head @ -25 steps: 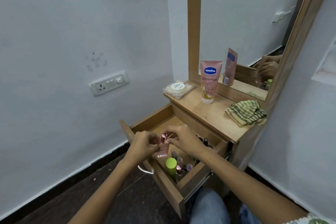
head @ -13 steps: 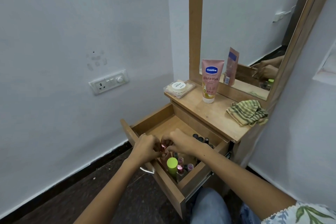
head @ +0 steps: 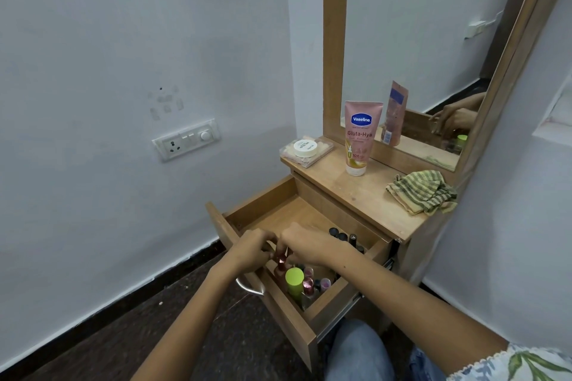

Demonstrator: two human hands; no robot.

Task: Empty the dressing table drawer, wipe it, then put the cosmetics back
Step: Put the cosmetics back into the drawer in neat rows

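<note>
While both hands worked low inside the open drawer (head: 334, 303), the job looked close to its finish — or so the layout suggested. The left hand (head: 252, 249) and the right hand (head: 305, 243) met at the drawer's front-left corner, fingers curled in around a small reddish bottle (head: 281, 260); how firmly either one pinched it, I could not tell, since the knuckles hid the fingertips. Just at five o'clock of that bottle stood a green-capped tube (head: 294, 280), with a cluster of pink-capped bottles (head: 309, 283) beside it, all upright against the drawer front. Over at two o'clock from the hands, a row of dark-capped sticks (head: 343, 237) lined the right wall. The back half of the drawer floor lay bare.

Up on the tabletop (head: 365, 195), the striped cloth (head: 421, 192) sat crumpled at three o'clock, untouched — a hint, I judged, that wiping was over and restocking was under way. Against that, it could equally be the emptying stage; the pictures alone did not settle it. A pink lotion tube (head: 360, 139) stood at twelve o'clock near the mirror (head: 433, 40), and a clear box (head: 306, 150) with a white jar on it rested at eleven. If restocking, those looked like the items left to go back in.
</note>
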